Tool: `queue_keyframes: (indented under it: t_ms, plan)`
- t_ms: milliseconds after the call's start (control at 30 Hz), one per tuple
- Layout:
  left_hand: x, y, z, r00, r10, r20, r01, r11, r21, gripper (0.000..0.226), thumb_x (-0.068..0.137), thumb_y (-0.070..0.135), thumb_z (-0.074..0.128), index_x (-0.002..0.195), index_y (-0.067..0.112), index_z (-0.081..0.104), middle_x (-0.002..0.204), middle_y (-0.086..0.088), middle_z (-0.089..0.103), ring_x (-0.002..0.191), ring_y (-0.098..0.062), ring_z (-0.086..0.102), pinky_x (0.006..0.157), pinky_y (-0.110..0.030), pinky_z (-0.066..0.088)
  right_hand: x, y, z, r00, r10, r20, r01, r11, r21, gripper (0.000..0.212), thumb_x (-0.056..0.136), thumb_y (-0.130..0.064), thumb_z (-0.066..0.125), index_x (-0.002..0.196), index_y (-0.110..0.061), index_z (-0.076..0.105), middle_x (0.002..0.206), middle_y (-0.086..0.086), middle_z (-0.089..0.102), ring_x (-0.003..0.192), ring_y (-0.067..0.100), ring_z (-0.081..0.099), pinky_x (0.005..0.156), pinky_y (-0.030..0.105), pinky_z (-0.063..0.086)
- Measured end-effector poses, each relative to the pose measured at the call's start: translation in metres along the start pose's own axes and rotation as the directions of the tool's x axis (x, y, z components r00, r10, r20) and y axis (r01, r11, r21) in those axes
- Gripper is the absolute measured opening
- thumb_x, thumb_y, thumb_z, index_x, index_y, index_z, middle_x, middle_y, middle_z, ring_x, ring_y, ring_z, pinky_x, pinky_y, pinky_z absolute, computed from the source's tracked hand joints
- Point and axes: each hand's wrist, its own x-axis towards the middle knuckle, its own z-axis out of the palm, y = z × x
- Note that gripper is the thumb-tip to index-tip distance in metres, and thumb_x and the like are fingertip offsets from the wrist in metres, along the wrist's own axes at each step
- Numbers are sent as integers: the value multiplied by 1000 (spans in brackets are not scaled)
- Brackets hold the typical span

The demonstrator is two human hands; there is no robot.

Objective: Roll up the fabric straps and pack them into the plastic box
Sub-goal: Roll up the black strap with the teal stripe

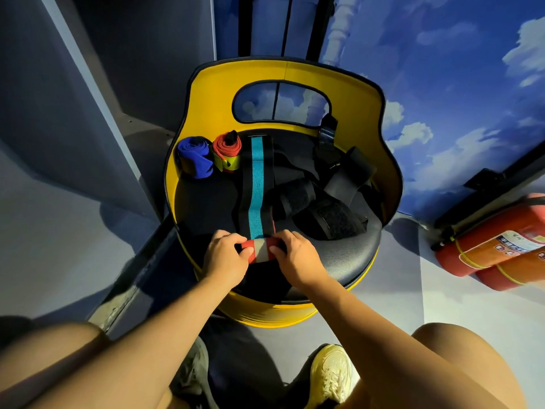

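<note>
On the black seat (348, 261) of a yellow barrel chair lies a long black strap with a teal stripe (256, 190). Its near end is wound into a small roll with red and grey bands (260, 250). My left hand (225, 255) pinches the roll's left end and my right hand (295, 256) pinches its right end. A rolled blue strap (194, 157) and a rolled red strap with a yellow reflective band (227, 153) stand at the seat's back left. Several black straps (321, 202) lie in a heap on the right. No plastic box is in view.
The yellow chair back (212, 93) curves round the seat. Two red fire extinguishers (495, 246) lie on the floor at the right. A grey panel (88, 119) stands at the left. My knees and a pale shoe (331, 376) are at the bottom.
</note>
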Motion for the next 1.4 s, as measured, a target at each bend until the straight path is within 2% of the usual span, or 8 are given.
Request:
queue_keyframes:
  t_ms: [100, 300, 467, 600, 800, 1000, 1200, 1400]
  plan:
    - [5, 5, 1, 998, -53, -31, 52, 998, -42, 28, 93, 25, 70, 120, 19, 67, 118, -1, 65, 112, -21, 58, 83, -29, 47, 4, -8, 2, 999, 28, -46, -29, 1000, -11, 30, 96, -23, 61, 124, -12, 65, 115, 7, 56, 100, 30, 61, 86, 43, 51]
    - [-3, 7, -2, 999, -40, -15, 40, 999, -14, 31, 94, 36, 66, 122, 24, 68, 119, -4, 65, 116, -24, 54, 85, -34, 50, 0, -14, 4, 991, 51, -123, -51, 999, 2, 15, 96, -29, 60, 99, -14, 60, 98, 5, 66, 87, 29, 63, 72, 39, 49]
    - [-5, -2, -5, 993, 49, 111, -52, 998, 26, 58, 86, 16, 77, 140, 17, 57, 135, 2, 52, 122, -23, 55, 101, -42, 52, -11, -13, -2, 995, -103, 19, 102, 995, 12, 41, 87, -9, 59, 128, -6, 54, 142, 10, 52, 117, 28, 56, 101, 37, 48]
    - [-4, 3, -9, 989, 93, 119, -106, 989, 105, 53, 94, 18, 69, 144, 14, 52, 140, 0, 49, 125, -23, 52, 105, -38, 48, -6, -15, -6, 996, -74, 48, 78, 994, -82, 39, 87, -4, 58, 125, -8, 56, 123, 10, 58, 107, 34, 60, 91, 46, 50]
    - [-4, 6, -15, 985, 1, 174, -6, 1000, 30, 46, 98, 22, 62, 142, 14, 52, 137, -3, 48, 121, -25, 54, 103, -39, 49, -6, -12, -8, 993, -93, 71, 101, 988, -119, 33, 89, -13, 60, 122, -8, 59, 113, 11, 62, 103, 33, 58, 87, 44, 50]
    - [9, 14, -14, 974, -160, 160, 178, 979, -105, 36, 99, 24, 61, 133, 14, 60, 130, -6, 57, 117, -25, 56, 92, -33, 46, 12, -14, -11, 990, -64, 122, 73, 995, -68, 35, 95, -12, 56, 129, -3, 58, 118, 14, 59, 106, 32, 58, 93, 39, 48]
    - [15, 25, -13, 954, -266, 137, 291, 931, -220, 42, 101, 22, 58, 141, 10, 54, 143, -10, 55, 130, -28, 53, 101, -35, 45, 27, -11, -13, 990, 44, 131, -49, 998, 36, 36, 97, -18, 58, 132, -10, 58, 125, 9, 56, 114, 24, 56, 96, 26, 42]
    - [24, 24, -17, 946, -307, 106, 324, 912, -252, 43, 97, 30, 65, 135, 11, 60, 134, -9, 63, 120, -24, 60, 93, -33, 49, 31, -10, -13, 981, 184, 56, -192, 962, 193, 42, 97, -30, 63, 134, -13, 52, 125, 8, 64, 113, 23, 61, 95, 33, 50]
